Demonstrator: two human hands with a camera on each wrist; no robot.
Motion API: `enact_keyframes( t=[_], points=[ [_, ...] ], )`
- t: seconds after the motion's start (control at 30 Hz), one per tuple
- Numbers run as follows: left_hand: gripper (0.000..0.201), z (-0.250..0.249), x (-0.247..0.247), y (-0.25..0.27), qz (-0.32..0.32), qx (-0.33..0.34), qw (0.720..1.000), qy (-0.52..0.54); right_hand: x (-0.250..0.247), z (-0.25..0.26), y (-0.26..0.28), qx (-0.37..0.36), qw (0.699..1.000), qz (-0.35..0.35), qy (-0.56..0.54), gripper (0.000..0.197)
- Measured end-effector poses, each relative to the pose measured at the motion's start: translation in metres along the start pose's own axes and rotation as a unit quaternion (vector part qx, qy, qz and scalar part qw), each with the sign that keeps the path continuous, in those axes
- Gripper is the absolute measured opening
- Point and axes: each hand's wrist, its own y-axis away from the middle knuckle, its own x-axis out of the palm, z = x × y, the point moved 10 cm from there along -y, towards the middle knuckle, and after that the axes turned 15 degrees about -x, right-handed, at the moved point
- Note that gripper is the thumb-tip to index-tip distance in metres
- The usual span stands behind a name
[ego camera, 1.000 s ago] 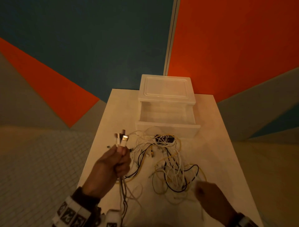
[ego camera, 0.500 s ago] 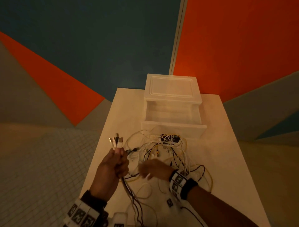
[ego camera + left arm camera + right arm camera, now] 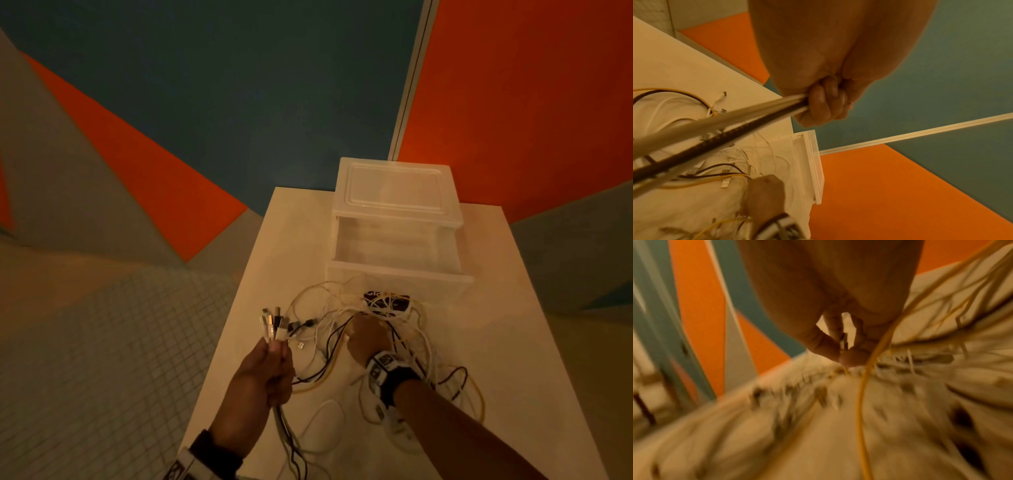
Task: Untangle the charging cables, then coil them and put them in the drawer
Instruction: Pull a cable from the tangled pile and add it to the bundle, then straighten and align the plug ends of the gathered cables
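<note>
Nearest, the left hand (image 3: 262, 380) is fisted round a bundle of cables (image 3: 719, 129), their plugs (image 3: 274, 323) fanned out above the knuckles and the cords trailing down off the table (image 3: 274, 246) edge. Just beyond and to the right, the right hand (image 3: 368, 337) is down in the tangle (image 3: 404, 346); the blurred wrist view shows thumb and fingertips (image 3: 851, 358) pinching a thin strand or plug, though which cable I cannot tell. White, black and yellow cords loop loosely over one another around that wrist. Behind the tangle lies a dark item (image 3: 387, 298) wound in cord, then the drawer (image 3: 397, 274), pulled out of its white box (image 3: 394, 192).

The cables look light, limp and smooth, likely to slip and snag at crossings. The stiff plug ends seem the surest places to take hold, feeding each cord back through its loops rather than tugging.
</note>
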Motion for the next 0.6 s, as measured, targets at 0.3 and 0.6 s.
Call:
enact_keyframes(
  t=[0.3,0.6],
  points=[
    [0.02,-0.032,0.022,-0.017,0.05,0.043,0.998,0.012,-0.267,0.014,0.078,0.0,0.858,-0.317,-0.404,0.016],
    [0.025,-0.056,0.075,-0.025,0.046,0.121,0.99,-0.062,-0.279,0.066,0.108,-0.197,0.866,-0.27,-0.371,0.024]
  ],
)
